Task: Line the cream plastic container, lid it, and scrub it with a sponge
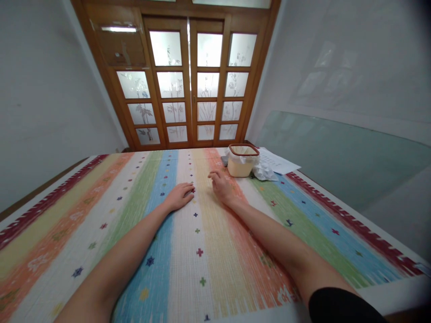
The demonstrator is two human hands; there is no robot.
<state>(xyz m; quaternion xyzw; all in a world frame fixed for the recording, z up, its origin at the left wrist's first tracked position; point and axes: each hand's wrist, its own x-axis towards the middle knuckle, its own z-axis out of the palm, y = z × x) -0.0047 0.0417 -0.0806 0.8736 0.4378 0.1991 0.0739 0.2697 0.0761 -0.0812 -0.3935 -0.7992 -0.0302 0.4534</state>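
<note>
My left hand (181,196) rests palm down on the striped cloth (188,251), over its blue and white stripes, fingers slightly apart and nothing in them. To its right, my right hand (220,185) lies on its side over the yellow and orange stripes, its fingers loosely curled and apart, holding nothing. The two hands do not touch. Just beyond my right hand stands a cream bin (239,168) with a brown rim and a plastic liner.
Crumpled white plastic (264,171) and printed paper sheets (279,161) lie right of the bin. A small grey object (224,160) sits at its left. A glass panel (336,157) leans on the right wall. Wooden doors (188,80) stand behind the table.
</note>
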